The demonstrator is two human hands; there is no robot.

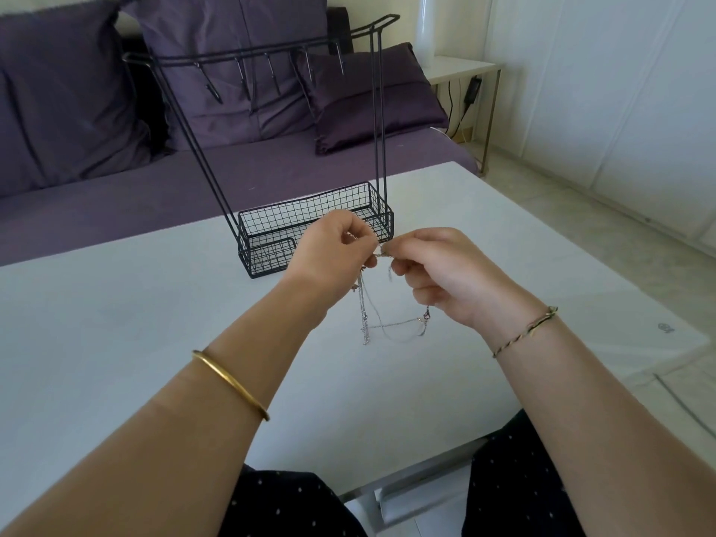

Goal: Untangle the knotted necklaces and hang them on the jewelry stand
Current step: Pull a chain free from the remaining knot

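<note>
Necklaces (372,315) of thin silver chain hang in a tangled bunch between the two hands, held up above the white surface (116,323). The strands fall from the fingertips, and at least one clasp shows near the bottom loop, under the right wrist. The left hand (333,250) has its fingers curled, its grip narrow, pinching the chains at the knot (381,254). The right hand (438,273) meets it from the other side, thumb and forefinger closed on the same knot, so the fingertips of both hands nearly touch. Whether the lowest strands touch the surface cannot be told.

Just behind the hands stands the jewelry stand (279,220), black wire with a mesh basket at its base (the left hand covers part of the basket's front). Tall posts carry a top bar with a row of hooks (271,75).

A gold bangle (230,383) sits on the left forearm, and a braided cord bracelet (527,331) circles the right wrist. Beyond the surface is a purple sofa (193,176) with matching cushions (232,71), and a small white side table (461,67) stands to its right.
</note>
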